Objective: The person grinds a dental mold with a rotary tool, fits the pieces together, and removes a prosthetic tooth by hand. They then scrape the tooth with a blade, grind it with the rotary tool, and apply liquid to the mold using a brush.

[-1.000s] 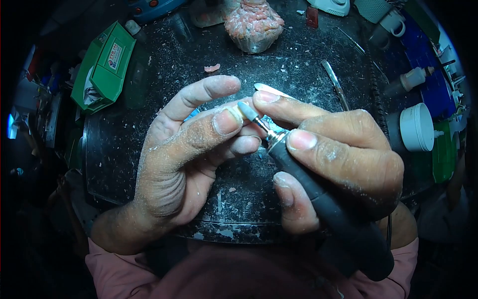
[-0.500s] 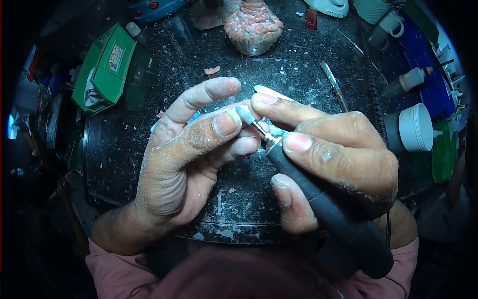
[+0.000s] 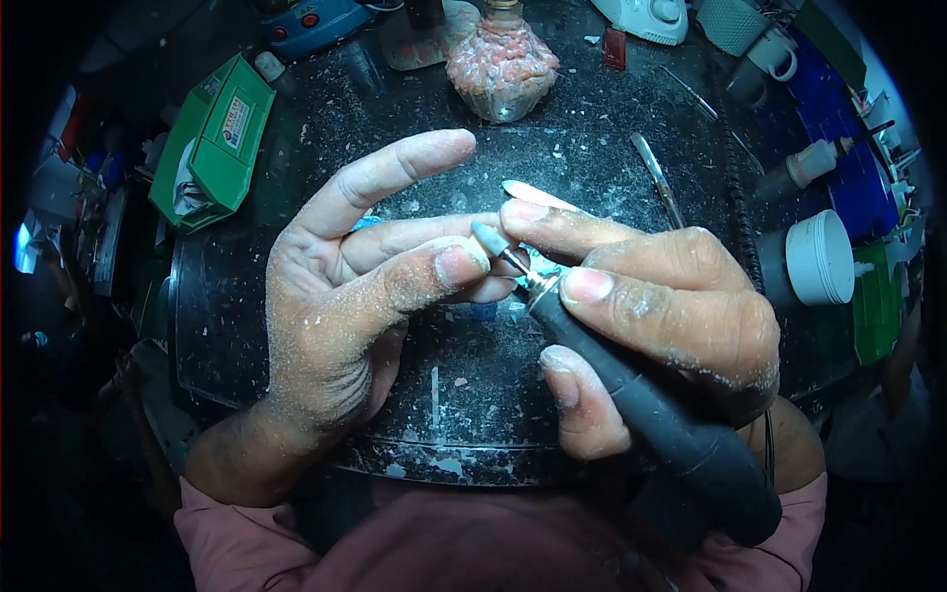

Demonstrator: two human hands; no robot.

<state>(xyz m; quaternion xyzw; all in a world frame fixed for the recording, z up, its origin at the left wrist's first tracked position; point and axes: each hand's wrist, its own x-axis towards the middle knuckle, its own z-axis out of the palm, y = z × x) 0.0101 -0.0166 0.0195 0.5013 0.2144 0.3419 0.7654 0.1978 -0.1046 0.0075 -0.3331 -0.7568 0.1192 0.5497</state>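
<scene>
On the dusty black worktop (image 3: 326,128) lie a green cardboard box (image 3: 212,138), a white round jar (image 3: 819,257) and a metal spatula (image 3: 659,178). The right hand (image 3: 661,316) grips a black rotary handpiece (image 3: 651,414), its grey burr (image 3: 486,238) touching the left hand (image 3: 355,296), whose thumb and fingers pinch something hidden.

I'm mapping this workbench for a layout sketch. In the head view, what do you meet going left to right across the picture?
Green box → left hand → pink lumpy bottle → right hand holding the black rotary tool → white round tub.
</scene>
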